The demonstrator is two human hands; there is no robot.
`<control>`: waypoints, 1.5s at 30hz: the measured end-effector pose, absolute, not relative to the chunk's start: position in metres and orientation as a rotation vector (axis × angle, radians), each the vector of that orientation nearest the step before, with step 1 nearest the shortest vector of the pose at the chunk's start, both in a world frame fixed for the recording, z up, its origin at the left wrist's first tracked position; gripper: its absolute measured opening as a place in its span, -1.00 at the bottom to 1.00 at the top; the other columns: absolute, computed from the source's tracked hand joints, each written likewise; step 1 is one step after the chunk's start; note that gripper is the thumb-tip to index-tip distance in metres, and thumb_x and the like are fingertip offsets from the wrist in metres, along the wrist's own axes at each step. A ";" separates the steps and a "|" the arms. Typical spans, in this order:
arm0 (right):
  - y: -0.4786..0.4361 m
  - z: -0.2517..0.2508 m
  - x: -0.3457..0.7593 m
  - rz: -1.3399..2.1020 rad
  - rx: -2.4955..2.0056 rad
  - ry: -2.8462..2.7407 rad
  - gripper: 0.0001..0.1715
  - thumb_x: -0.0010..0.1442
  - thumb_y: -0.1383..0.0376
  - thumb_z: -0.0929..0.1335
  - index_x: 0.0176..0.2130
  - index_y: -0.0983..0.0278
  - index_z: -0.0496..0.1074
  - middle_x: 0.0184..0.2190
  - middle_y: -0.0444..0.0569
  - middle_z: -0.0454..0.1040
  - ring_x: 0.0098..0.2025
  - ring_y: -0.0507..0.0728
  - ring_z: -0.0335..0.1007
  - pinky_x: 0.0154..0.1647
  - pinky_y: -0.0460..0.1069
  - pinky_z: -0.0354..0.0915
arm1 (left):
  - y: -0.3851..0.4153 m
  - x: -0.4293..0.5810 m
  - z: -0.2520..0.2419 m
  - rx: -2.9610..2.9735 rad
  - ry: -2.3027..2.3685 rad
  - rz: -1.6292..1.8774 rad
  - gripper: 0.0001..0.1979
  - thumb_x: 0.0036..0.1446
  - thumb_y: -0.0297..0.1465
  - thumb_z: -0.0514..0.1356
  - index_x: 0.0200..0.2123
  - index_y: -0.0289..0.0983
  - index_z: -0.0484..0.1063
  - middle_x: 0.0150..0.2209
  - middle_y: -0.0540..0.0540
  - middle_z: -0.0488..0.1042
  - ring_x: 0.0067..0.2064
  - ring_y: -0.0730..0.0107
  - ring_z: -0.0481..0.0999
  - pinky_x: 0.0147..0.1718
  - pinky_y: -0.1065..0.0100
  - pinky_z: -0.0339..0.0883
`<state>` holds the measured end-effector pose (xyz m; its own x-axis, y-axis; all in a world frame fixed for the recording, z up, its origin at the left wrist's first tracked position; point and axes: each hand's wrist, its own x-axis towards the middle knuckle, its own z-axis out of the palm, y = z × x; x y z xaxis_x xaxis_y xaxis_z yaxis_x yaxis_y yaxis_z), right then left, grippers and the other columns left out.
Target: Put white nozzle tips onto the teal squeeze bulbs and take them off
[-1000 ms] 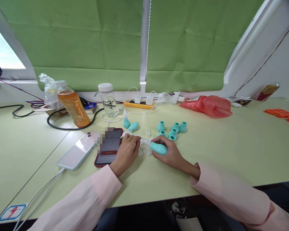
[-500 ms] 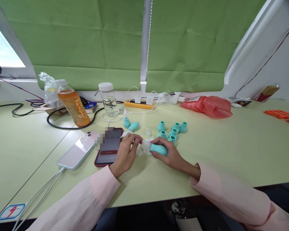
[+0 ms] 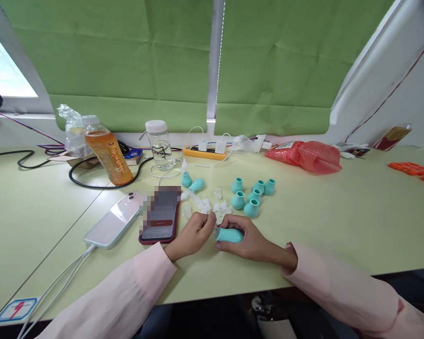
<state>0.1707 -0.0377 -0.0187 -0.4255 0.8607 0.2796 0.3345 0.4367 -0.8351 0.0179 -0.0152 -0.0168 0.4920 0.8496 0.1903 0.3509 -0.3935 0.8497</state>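
Note:
My right hand point(image 3: 249, 237) is wrapped round a teal squeeze bulb point(image 3: 230, 235), which lies on its side with its neck to the left. At that neck is a clear nozzle piece point(image 3: 216, 232), and the closed fingers of my left hand point(image 3: 198, 235) pinch its other end, mostly hiding it. Just beyond my hands lie several small translucent white pieces point(image 3: 222, 207). Farther back are two teal bulbs with nozzles fitted: one upright point(image 3: 186, 179), the other lying down point(image 3: 197, 184). Several bare teal bulbs point(image 3: 251, 208) stand open end up behind my right hand.
Left of my hands lie a red-edged phone point(image 3: 162, 216) and a pale phone point(image 3: 115, 220) with a white cable. An orange drink bottle point(image 3: 109, 157), a lidded clear bottle point(image 3: 159, 148), a yellow power strip point(image 3: 205, 153) and red bubble wrap point(image 3: 305, 157) line the back.
Both hands have moved toward me with the bulb, uncovering the translucent pieces behind them. The nozzle piece and bulb neck are now held together between my hands, lower in the view.

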 end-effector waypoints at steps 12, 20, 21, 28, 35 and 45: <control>-0.028 -0.001 0.191 0.397 -0.686 -2.115 -0.76 -0.06 0.29 0.36 -0.31 0.22 0.29 -0.41 -0.09 0.44 -0.37 0.05 0.37 -0.32 -0.04 0.27 | -0.009 0.011 -0.014 2.043 1.083 0.863 -0.58 0.13 -0.17 -0.20 -0.67 -0.28 0.05 -0.70 0.07 0.05 -0.64 0.55 0.08 -0.64 0.45 0.00; 0.020 0.056 0.200 0.215 -1.004 -2.004 -0.74 -0.02 0.19 0.33 -0.28 0.22 0.43 -0.41 -0.09 0.31 -0.40 0.01 0.26 -0.44 -0.08 0.23 | -0.008 0.016 -0.031 2.911 1.226 0.542 -0.77 0.03 -0.30 0.08 -0.25 -0.30 0.28 -0.37 -0.13 0.35 -0.27 0.24 0.30 -0.41 0.30 0.27; 0.030 0.058 0.198 0.231 -1.030 -2.032 -0.73 -0.03 0.17 0.33 -0.29 0.24 0.44 -0.43 -0.09 0.32 -0.42 0.01 0.26 -0.46 -0.09 0.23 | -0.008 0.016 -0.032 2.935 1.231 0.528 -0.76 0.03 -0.34 0.08 -0.20 -0.29 0.27 -0.33 -0.14 0.34 -0.23 0.23 0.29 -0.38 0.29 0.28; 0.109 0.037 0.193 0.141 -1.432 -2.294 -0.69 -0.06 0.27 0.32 -0.26 0.35 0.40 -0.33 -0.02 0.44 -0.35 0.04 0.35 -0.36 -0.11 0.26 | -0.005 0.017 -0.040 3.081 1.361 0.424 -0.69 0.09 -0.38 0.01 -0.08 -0.32 0.22 -0.22 -0.24 0.27 -0.18 0.14 0.23 -0.31 0.20 0.25; 0.128 0.024 0.189 0.066 -1.539 -2.515 -0.61 -0.20 0.33 0.38 -0.26 0.35 0.39 -0.30 0.08 0.42 -0.27 0.20 0.32 -0.35 -0.02 0.23 | -0.007 0.019 -0.044 3.079 1.346 0.464 -0.64 0.08 -0.43 -0.01 -0.01 -0.29 0.13 -0.16 -0.24 0.22 -0.15 0.15 0.21 -0.27 0.18 0.21; 0.106 0.026 0.119 -0.377 -1.080 -3.100 -0.59 -0.02 0.34 0.31 -0.10 0.24 0.27 -0.22 0.10 0.32 -0.14 0.28 0.17 -0.33 0.04 0.18 | -0.015 0.018 -0.032 3.007 1.286 0.492 -0.77 0.09 -0.39 -0.05 -0.18 -0.29 0.26 -0.21 -0.20 0.22 -0.19 0.18 0.19 -0.29 0.18 0.21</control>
